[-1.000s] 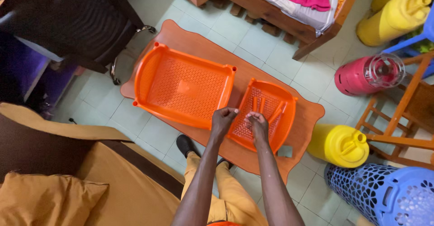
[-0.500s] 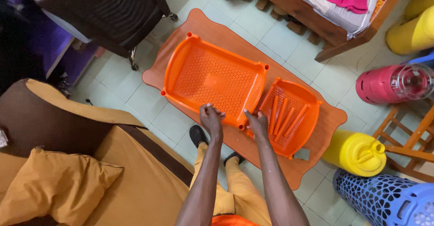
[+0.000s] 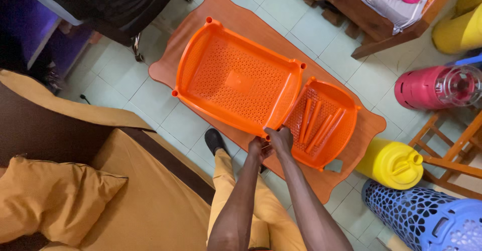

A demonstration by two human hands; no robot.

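Both hands have drawn together since a moment ago and now meet at the near corner of the large orange tray [image 3: 236, 77]. The left hand [image 3: 257, 148] curls just under that corner; its grip cannot be told. The right hand [image 3: 281, 138] pinches the rim. Beyond, the smaller tray [image 3: 346, 130] holds orange rods [image 3: 316, 123] on the low wooden table [image 3: 221, 5].

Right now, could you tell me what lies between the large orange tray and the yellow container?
In the head view, the small orange tray with loose orange rods lies between the large orange tray and the yellow container.
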